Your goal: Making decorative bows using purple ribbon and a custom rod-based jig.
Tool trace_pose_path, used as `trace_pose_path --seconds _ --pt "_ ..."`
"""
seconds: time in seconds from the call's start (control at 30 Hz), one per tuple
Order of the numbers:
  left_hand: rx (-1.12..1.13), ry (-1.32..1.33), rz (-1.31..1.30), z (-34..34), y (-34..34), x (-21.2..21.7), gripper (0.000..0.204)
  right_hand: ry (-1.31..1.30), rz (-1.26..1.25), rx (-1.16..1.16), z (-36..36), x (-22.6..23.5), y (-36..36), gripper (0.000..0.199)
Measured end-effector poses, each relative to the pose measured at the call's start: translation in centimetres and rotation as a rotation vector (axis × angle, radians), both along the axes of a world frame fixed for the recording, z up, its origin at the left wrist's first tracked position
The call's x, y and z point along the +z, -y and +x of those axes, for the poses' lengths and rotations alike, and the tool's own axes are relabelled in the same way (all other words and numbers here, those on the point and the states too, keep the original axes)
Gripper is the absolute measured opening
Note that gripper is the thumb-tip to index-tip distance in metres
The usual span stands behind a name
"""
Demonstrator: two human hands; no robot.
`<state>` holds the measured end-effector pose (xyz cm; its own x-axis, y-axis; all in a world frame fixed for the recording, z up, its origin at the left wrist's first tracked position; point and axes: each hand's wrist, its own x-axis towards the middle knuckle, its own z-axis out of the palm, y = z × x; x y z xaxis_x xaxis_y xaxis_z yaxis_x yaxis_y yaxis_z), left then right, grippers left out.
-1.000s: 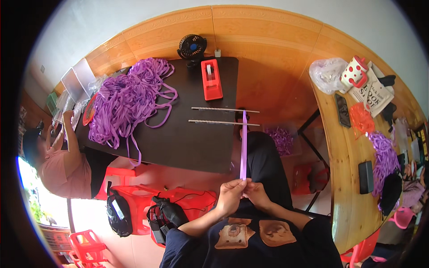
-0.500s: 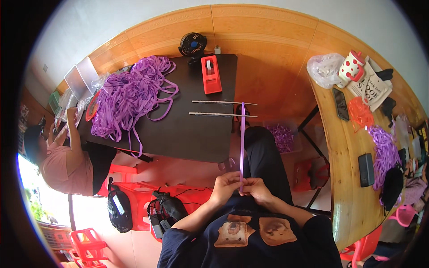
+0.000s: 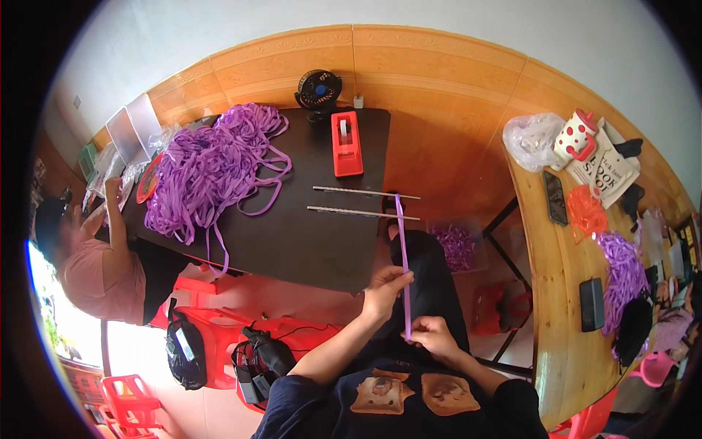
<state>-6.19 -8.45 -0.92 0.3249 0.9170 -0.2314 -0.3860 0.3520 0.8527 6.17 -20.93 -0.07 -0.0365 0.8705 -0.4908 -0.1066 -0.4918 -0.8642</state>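
Observation:
A narrow purple ribbon (image 3: 406,301) stretches from two thin metal sticks down toward my lap. The far stick (image 3: 344,190) and the near stick (image 3: 340,210) lie side by side, jutting past the dark table's right edge, and the ribbon meets both near their outer ends. My left hand (image 3: 383,294) pinches the ribbon partway along, thumb and fingers together. Lower and to the right, my right hand (image 3: 433,336) pinches it near its bottom end. Whether the ribbon loops around the sticks or only lies across them is too small to tell.
The dark table (image 3: 307,252) carries a big heap of purple ribbon (image 3: 212,172), a red tape dispenser (image 3: 346,143) and a small fan (image 3: 319,91). A wooden table (image 3: 559,293) stands right. Below is a bin of ribbon pieces (image 3: 455,245). Another person (image 3: 102,274) sits left.
My hands have drawn apart: the left has moved up along the ribbon, while the right has shifted lower and slightly right. The whole view has tilted a little.

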Motion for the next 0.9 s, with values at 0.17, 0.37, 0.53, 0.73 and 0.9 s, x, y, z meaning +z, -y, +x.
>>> trace_pose_path --seconds 0.17,0.37,0.53,0.73,0.9 --pt "-0.001 0.035 -0.066 2.5 -2.8 0.4 0.006 0.052 -0.034 -0.045 2.0 0.7 0.5 0.005" --pt "0.107 0.162 -0.124 4.4 -6.0 1.5 0.006 0.148 0.102 -0.036 3.8 0.0 0.9 0.003" --pt "0.112 0.272 -0.071 5.5 -8.4 1.6 0.003 0.506 0.265 -0.078 6.8 -1.0 1.5 0.007" --pt "0.019 0.385 -0.045 7.1 -9.4 1.5 0.005 0.53 0.221 -0.16 10.2 -2.8 3.2 0.008" --pt "-0.257 0.476 -0.125 7.1 -7.8 2.5 0.008 0.673 0.16 -0.155 11.6 -3.6 5.1 0.012"
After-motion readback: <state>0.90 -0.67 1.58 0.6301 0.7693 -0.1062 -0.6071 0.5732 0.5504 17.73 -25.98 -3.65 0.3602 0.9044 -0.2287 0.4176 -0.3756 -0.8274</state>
